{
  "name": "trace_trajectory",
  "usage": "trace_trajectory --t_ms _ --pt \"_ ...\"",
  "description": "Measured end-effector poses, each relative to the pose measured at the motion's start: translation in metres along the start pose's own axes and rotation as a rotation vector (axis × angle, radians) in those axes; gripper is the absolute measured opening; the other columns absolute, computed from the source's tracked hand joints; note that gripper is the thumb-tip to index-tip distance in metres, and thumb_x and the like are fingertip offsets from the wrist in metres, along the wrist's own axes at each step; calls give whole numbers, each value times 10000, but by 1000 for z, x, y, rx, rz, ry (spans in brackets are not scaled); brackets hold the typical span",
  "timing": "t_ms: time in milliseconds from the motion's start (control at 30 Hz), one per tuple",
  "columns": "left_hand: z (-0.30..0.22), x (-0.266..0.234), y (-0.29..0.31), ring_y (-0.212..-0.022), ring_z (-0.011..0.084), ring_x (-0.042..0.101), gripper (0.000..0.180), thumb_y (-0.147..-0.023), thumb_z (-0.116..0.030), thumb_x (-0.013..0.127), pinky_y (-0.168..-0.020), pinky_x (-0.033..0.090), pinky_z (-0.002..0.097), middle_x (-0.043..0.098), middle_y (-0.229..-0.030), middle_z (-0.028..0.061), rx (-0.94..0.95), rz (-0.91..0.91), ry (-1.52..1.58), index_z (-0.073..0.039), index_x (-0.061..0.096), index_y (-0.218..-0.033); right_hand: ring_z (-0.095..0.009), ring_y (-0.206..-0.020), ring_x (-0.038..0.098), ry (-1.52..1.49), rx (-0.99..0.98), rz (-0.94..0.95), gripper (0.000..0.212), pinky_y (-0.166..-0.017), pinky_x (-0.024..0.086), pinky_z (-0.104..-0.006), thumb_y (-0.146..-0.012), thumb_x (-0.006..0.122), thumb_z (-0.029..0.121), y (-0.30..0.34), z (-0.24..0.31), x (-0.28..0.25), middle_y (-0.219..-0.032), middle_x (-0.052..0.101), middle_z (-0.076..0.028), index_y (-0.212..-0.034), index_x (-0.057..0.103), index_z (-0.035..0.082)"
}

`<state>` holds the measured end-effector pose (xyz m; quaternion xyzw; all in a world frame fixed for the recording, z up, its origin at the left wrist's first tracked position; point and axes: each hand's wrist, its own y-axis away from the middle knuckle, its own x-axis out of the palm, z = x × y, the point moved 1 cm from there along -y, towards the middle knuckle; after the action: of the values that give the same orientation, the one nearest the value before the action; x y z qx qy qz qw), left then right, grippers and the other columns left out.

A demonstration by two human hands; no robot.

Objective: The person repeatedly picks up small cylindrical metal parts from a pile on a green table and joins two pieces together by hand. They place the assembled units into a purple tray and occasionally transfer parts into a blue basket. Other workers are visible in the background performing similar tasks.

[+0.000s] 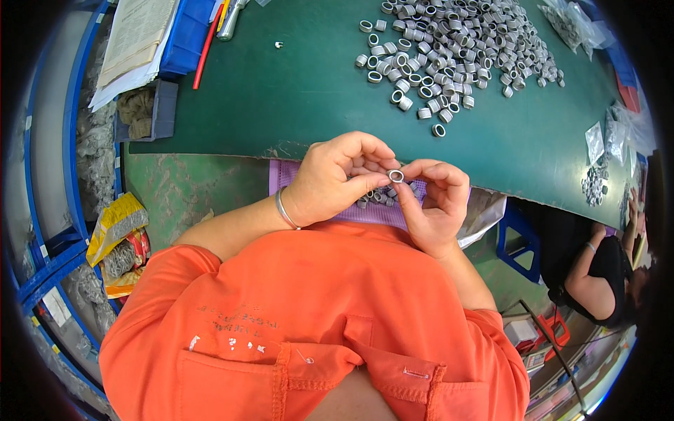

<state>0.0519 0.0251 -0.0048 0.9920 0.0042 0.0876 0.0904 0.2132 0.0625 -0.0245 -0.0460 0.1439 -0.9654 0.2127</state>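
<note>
Between my two hands is a small metal ring (pixel 396 176), tilted so its opening shows. The thumb and fingers of my left hand (pixel 342 167) pinch its left side; a metal bangle circles that wrist. From the other side, my right hand (pixel 437 198) grips it with thumb and forefinger, its other fingers curled. Just below the hands, several like rings (pixel 379 198) lie in a purple basket (pixel 283 177) at the table's near edge, partly hidden by my hands. A large heap of such rings (pixel 449 59) spreads over the green table (pixel 281 98) beyond.
A blue bin (pixel 188 42) with papers and a grey bin (pixel 165 109) holding cloth stand at left. A red stick (pixel 205 56) lies beside them. Plastic bags (pixel 618 130) and a smaller ring pile (pixel 595 184) are at right, near another person (pixel 597 281). Shelves line the left.
</note>
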Motion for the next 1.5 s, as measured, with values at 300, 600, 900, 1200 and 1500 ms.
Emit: trace_trajectory --t_ms 300,600,900,1200,1500 --pt "-19 -20 -1 -689 175 577 138 -684 -11 688 -586 470 269 587 -801 71 136 219 -666 -19 625 -807 -247 -708 572 540 -179 97 160 -634 468 -306 -683 601 -100 -25 10 -29 -780 590 -125 -815 590 -10" --pt "-16 1 -60 -707 230 552 230 -700 0 660 -628 464 312 530 -931 87 551 -84 -815 -20 581 -916 -200 -718 568 714 12 4 190 -625 465 -264 -719 639 -57 -46 -2 -35 -866 551 -98 -898 596 -10" --pt "-16 7 -61 -655 133 570 189 -740 6 640 -586 464 247 522 -835 62 467 -62 -766 -28 602 -922 -103 -830 564 129 201 -159 286 -653 474 -201 -749 617 -90 -25 -4 -36 -923 552 -54 -1014 540 -16" --pt "-18 14 -46 -658 85 595 95 -862 -32 543 -598 507 211 610 -805 51 -115 108 -19 19 571 -937 -126 -834 571 -101 111 -169 430 -657 468 -211 -720 619 -129 -20 -2 -23 -954 555 -102 -1073 416 12" --pt "-4 11 -40 -832 121 589 127 -778 40 617 -704 503 236 614 -851 69 106 97 100 3 567 -888 -140 -757 572 229 23 -44 219 -590 463 -212 -712 638 -74 -23 8 -21 -939 578 -114 -918 589 -18"
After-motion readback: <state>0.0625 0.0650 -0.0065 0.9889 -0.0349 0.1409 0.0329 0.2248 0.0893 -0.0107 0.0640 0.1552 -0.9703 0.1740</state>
